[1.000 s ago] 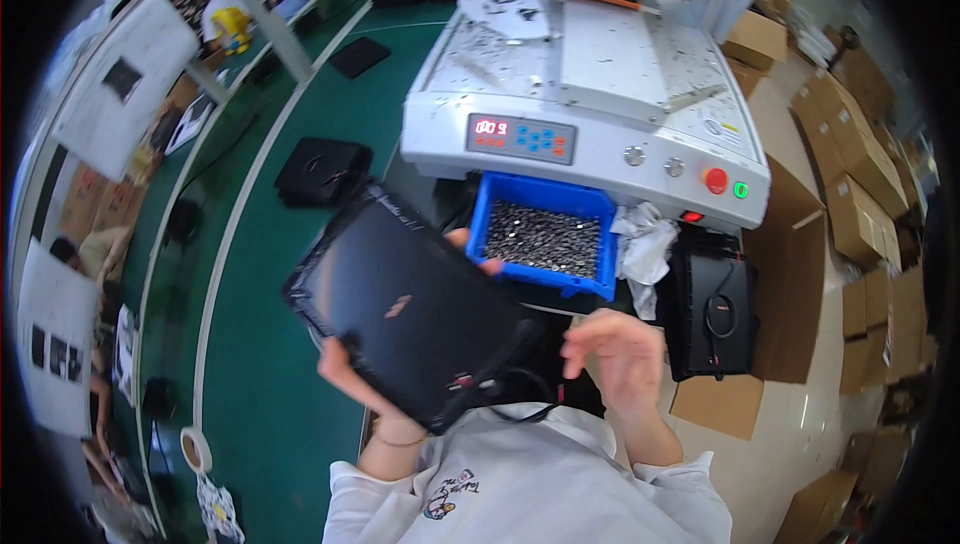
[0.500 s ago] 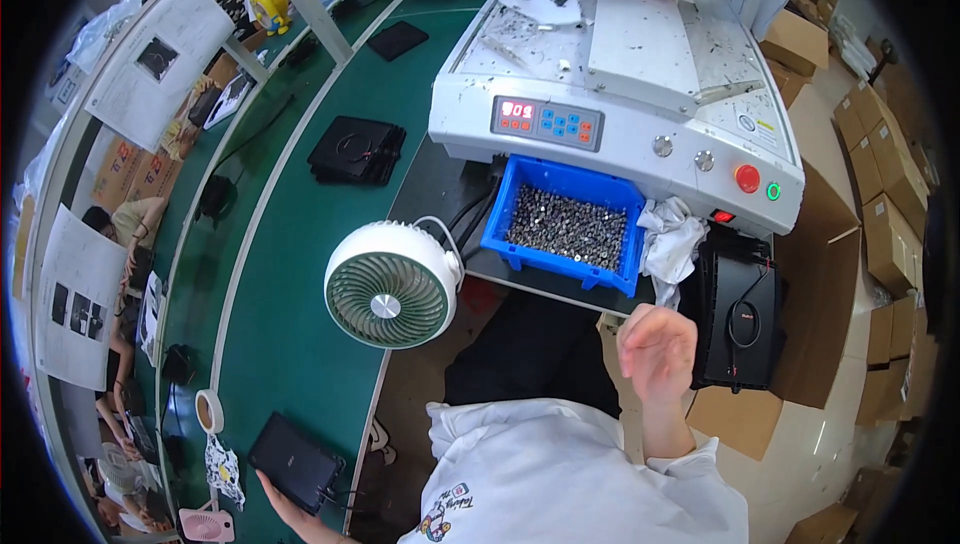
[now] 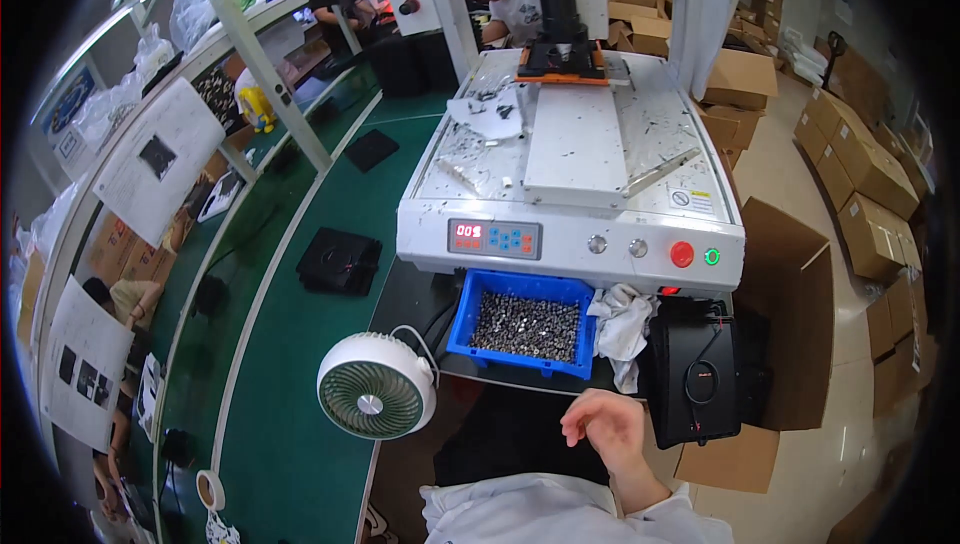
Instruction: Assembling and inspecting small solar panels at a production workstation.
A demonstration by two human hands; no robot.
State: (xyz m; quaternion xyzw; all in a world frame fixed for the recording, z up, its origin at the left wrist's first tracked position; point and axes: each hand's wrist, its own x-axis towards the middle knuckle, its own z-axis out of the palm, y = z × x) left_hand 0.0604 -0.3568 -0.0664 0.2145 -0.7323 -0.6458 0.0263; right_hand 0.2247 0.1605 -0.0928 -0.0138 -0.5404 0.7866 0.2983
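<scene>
My right hand (image 3: 610, 434) hovers in front of my lap with nothing in it, its fingers loosely bent and apart. My left hand is out of view. Nearest the right hand are a crumpled white cloth (image 3: 622, 329) and a blue bin (image 3: 527, 359) full of small metal parts. To its right lies a flat black case (image 3: 715, 359) with a coiled cable on top, by an open cardboard box (image 3: 795, 314). Beyond the bin stands a white press machine (image 3: 420, 234); an orange plate (image 3: 562, 79) sits beneath its black head.
A white fan (image 3: 375, 384) stands at the bench edge. On the green bench (image 3: 290, 364) lie a stack of black cases (image 3: 338, 262), a flat black piece (image 3: 372, 150) and a tape roll (image 3: 210, 490). A person (image 3: 520, 4) is behind the machine; stacked cartons (image 3: 870, 234) line the right.
The view has tilted upward, bringing the press head into sight. My left hand and the black case it touched at lower left have gone out of view. My right hand's fingers have bent leftward.
</scene>
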